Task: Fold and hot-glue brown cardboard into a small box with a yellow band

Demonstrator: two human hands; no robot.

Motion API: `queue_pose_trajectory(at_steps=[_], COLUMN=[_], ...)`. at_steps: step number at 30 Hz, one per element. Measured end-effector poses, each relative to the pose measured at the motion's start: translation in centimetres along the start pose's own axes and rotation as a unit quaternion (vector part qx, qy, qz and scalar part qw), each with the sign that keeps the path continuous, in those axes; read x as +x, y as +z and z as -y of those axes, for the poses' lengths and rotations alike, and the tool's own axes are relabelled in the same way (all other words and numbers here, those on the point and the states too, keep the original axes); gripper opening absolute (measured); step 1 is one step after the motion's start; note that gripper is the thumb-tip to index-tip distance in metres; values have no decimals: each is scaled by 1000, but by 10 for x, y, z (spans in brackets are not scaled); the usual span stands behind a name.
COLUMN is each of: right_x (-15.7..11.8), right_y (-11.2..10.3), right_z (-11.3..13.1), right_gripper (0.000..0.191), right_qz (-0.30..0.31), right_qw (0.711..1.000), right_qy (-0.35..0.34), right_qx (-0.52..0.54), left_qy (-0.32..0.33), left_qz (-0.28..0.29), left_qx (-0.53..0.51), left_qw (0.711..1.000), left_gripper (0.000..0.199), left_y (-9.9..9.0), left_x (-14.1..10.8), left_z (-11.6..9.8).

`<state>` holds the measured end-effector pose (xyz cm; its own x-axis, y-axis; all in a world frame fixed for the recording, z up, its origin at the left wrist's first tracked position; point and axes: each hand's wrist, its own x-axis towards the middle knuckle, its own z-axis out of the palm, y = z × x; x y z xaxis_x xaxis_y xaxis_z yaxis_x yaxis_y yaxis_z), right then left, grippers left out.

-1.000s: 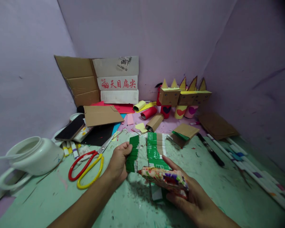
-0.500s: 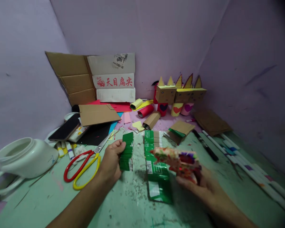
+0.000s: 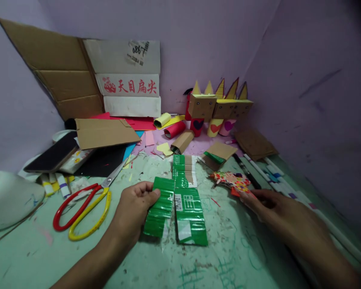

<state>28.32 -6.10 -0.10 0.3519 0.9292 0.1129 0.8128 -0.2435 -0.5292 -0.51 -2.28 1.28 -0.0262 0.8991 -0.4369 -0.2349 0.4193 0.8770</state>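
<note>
My left hand [image 3: 141, 206] pinches a green cardboard piece [image 3: 161, 206] by its left edge, thumb on top. Right of it on the table lies a longer green cardboard strip [image 3: 191, 214], printed with a QR code and torn to bare brown near its far end. My right hand [image 3: 272, 206] grips a glue gun [image 3: 231, 180] with a colourful flowered pattern, its nozzle pointing left above the table. My fingers partly hide its handle. Scissors [image 3: 104, 188] with one red and one yellow handle lie left of my left hand.
Box-headed cardboard figures [image 3: 203, 106] stand at the back wall. Nearer are paper tubes [image 3: 175, 130] and a folded cardboard piece [image 3: 221, 154]. Markers [image 3: 255, 166] and a black knife [image 3: 243, 170] lie right. A phone [image 3: 52, 150] and white pot [image 3: 12, 200] are left.
The glue gun has moved right and away from the green strip. My left hand has lowered its cardboard piece and brought it close to the strip. The view has shifted slightly.
</note>
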Motion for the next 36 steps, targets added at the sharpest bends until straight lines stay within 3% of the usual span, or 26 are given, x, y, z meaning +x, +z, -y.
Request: queue_pose_trajectory(at_steps=[2, 5, 7, 10, 14, 19, 24, 26, 28, 33, 36], right_x=[-10, -27, -36, -43, -42, -41, -43, -43, -44, -44, -44], right_y=[-10, -6, 7, 30, 48, 51, 53, 54, 54, 56, 58], right_z=[11, 29, 42, 60, 73, 69, 67, 67, 67, 66, 63], right_gripper=[49, 27, 18, 29, 36, 28, 29, 29, 29, 28, 28], right_qz=[-25, -42, 8, 99, 178, 193, 172, 168, 166, 159, 144], right_qw=[995, 982, 958, 917, 896, 894, 893, 895, 897, 897, 896], right_qy=[-33, -185, -279, -372, -400, -402, -411, -408, -403, -405, -411], right_qx=[-94, -3, 67, 101, 75, 49, 60, 67, 71, 79, 90], left_qy=[-16, -18, -19, -27, -32, -28, 107, 155, 198, 356, 346], left_qz=[24, 43, 45, 45, 42, 2, -53, -44, -21, 120, 214], left_qx=[42, 86, 106, 124, 145, 224, 302, 364, 452, 561, 623], left_qw=[999, 995, 993, 991, 988, 974, 946, 917, 869, 738, 668], left_gripper=[17, 17, 16, 14, 12, 18, 29, 32, 43, 71, 79], left_y=[-1, -2, -3, -4, -3, -2, -5, -11, -20, -43, -47], left_x=[-1, -2, 0, 1, 3, 6, 4, 0, -5, -12, -8], left_z=[2, 6, 7, 7, 4, 2, 3, 3, 3, 6, 10])
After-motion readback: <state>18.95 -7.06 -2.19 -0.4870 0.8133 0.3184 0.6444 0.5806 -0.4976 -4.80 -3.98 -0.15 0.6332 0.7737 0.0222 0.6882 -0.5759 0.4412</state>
